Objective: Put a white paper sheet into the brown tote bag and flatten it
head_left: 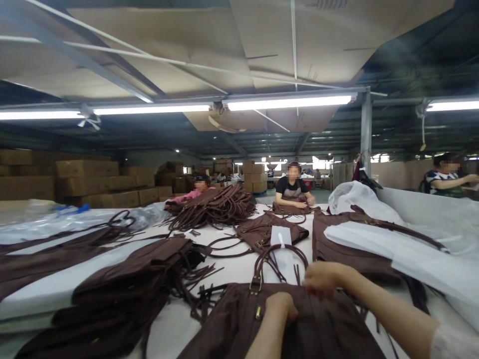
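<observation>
A dark brown handbag (239, 324) lies right in front of me, its looped handles (288, 247) standing up at the far edge. Small brass-coloured fittings show on it, one a zip pull (258, 312). My left hand (281, 305) is bent down onto the bag's front beside that pull, its fingers mostly hidden. At the bag's top edge, by the right foot of the handle, is my right hand (324, 278). Its fingers are curled closed and smeared by motion; what they pinch is hidden. A white paper tag (281, 237) shows behind the handles.
Stacked brown bags with white sheets (41, 289) fill the left. Ahead is a heap of bags (213, 207); another bag (262, 232) lies nearer. To the right, a bag (337, 244) lies under white wrapping (374, 244). A co-worker (294, 189) handles a bag across the table.
</observation>
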{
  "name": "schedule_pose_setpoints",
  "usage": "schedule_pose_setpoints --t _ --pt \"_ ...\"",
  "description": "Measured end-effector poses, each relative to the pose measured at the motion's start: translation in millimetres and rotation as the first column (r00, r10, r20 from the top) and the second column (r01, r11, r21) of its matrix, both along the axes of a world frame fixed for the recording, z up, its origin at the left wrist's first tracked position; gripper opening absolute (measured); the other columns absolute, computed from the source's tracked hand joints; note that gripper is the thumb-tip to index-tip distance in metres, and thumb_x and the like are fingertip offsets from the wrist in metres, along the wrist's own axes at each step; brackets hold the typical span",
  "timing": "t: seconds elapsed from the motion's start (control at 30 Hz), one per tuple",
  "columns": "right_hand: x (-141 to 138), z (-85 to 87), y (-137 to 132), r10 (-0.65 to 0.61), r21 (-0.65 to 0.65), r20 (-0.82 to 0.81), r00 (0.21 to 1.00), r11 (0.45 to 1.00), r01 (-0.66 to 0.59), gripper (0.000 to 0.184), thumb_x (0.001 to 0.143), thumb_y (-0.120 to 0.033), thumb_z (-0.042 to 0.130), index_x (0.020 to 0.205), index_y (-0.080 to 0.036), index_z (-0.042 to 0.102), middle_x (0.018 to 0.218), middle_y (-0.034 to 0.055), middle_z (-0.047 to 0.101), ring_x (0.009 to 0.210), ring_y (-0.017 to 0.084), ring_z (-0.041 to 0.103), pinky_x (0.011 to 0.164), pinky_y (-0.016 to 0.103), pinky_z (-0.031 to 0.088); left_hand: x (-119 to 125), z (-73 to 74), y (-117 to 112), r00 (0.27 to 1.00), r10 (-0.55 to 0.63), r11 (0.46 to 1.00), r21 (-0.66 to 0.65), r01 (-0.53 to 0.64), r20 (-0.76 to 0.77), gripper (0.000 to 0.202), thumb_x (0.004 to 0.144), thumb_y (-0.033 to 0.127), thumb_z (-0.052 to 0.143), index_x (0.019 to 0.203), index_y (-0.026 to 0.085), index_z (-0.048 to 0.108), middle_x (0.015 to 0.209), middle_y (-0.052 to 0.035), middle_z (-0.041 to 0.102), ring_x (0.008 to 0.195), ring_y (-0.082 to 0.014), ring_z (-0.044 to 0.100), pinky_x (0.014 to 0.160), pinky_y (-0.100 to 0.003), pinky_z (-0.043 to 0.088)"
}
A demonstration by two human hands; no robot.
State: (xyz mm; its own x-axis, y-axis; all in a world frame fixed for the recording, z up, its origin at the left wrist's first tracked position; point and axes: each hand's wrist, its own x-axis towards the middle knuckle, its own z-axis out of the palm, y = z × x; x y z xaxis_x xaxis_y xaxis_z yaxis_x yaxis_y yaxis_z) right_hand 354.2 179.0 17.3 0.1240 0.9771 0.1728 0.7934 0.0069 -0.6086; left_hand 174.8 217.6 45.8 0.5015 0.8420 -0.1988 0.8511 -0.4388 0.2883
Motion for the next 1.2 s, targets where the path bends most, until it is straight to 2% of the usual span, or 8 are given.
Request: schedule_pose_setpoints --t 0.13,0.37,0.47,0.57,0.67,0.9,1.03,1.2 --pt "8.3 -19.1 50.4 -0.149 0.012 -0.046 0.988 0.989 0.15 0.029 0.093 -0.042 0.055 0.104 -0.017 0.062 0.106 0.0055 0.065 0.092 0.019 0.063 0.082 0.038 0.054 -20.1 -24.2 -2.8 0.998 0.061 0.973 0.221 -0.064 0.02 0.028 0.092 0.031 0.045 0.098 0.014 0.066 0.102 -0.0136 0.068 0.101 -0.0288 0.062 0.089 -0.044 0.047" --pt "14.4 -73.3 65.5 -0.28 0.004 -0.175 0.944 0.958 0.285 0.05 0.084 -0.038 0.057 0.127 -0.013 0.051 0.11 0.0142 0.067 0.107 0.027 0.061 0.09 0.039 0.046 -11.7 -38.1 -2.6 0.997 0.046 0.905 0.42 -0.067 0.06 0.049 0.085 0.015 0.043 0.132 0.025 0.047 0.136 -0.0119 0.048 0.126 -0.03 0.042 0.101 -0.043 0.034" --pt "15.8 -76.1 67.6 -0.246 0.033 -0.236 0.94 0.965 0.261 0.06 0.075 -0.035 0.063 0.131 -0.018 0.049 0.107 0.0099 0.069 0.104 0.029 0.063 0.088 0.038 0.046 7.9 -29.1 18.6 0.998 0.046 0.941 0.338 -0.029 -0.043 0.046 0.085 0.017 0.049 0.131 0.022 0.051 0.115 -0.0142 0.062 0.114 -0.0321 0.052 0.094 -0.049 0.039" --pt "15.0 -77.4 68.8 -0.18 0.084 -0.315 0.932 0.973 0.216 0.068 0.074 -0.03 0.06 0.138 -0.016 0.04 0.106 0.0075 0.07 0.101 0.025 0.065 0.089 0.034 0.046 24.2 -16.7 43.7 0.992 0.047 0.969 0.245 -0.017 -0.116 0.024 0.087 0.032 0.058 0.102 0.016 0.066 0.102 -0.0085 0.067 0.105 -0.0257 0.059 0.096 -0.048 0.041" --pt "14.2 -80.9 70.1 -0.084 0.145 -0.405 0.91 0.977 0.155 0.073 0.072 -0.028 0.057 0.14 -0.013 0.035 0.108 0.0055 0.07 0.098 0.02 0.065 0.09 0.028 0.046 32.2 -13.5 56.4 0.988 0.122 0.962 0.258 -0.093 -0.098 0.034 0.09 0.046 0.055 0.091 0.014 0.066 0.102 -0.0078 0.068 0.105 -0.0233 0.059 0.096 -0.047 0.042" --pt "16.2 -79.6 70.5 0.161 0.289 -0.763 0.626 0.952 0.106 0.065 0.068 -0.027 0.056 0.13 -0.009 0.044 0.101 0.0098 0.071 0.091 0.024 0.066 0.088 0.036 0.047 22.0 -45.6 48.5 0.953 0.168 0.904 0.345 -0.252 0.253 0.025 0.087 0.025 0.048 0.089 0.019 0.072 0.099 -0.0092 0.071 0.103 -0.0256 0.06 0.091 -0.039 0.041" --pt "16.9 -70.1 64.4 0.204 0.295 -0.791 0.576 0.953 0.068 0.043 0.075 -0.037 0.057 0.111 -0.013 0.056 0.097 0.0091 0.071 0.091 0.025 0.066 0.083 0.036 0.049 15.7 -56.9 56.1 0.869 0.05 0.945 0.258 -0.201 0.493 0.03 0.085 0.021 0.044 0.096 0.026 0.072 0.104 0.0006 0.072 0.102 -0.0163 0.061 0.09 -0.026 0.043" --pt "12.0 -61.9 55.9 0.211 0.263 -0.824 0.526 0.965 0.024 0.035 0.077 -0.048 0.066 0.093 -0.018 0.059 0.086 0.0042 0.071 0.08 0.023 0.068 0.069 0.032 0.05 17.9 -62.0 65.2 0.756 -0.092 0.976 0.209 -0.059 0.647 0.034 0.082 0.02 0.041 0.096 0.023 0.072 0.1 -0.0004 0.072 0.097 -0.0157 0.063 0.087 -0.024 0.047"
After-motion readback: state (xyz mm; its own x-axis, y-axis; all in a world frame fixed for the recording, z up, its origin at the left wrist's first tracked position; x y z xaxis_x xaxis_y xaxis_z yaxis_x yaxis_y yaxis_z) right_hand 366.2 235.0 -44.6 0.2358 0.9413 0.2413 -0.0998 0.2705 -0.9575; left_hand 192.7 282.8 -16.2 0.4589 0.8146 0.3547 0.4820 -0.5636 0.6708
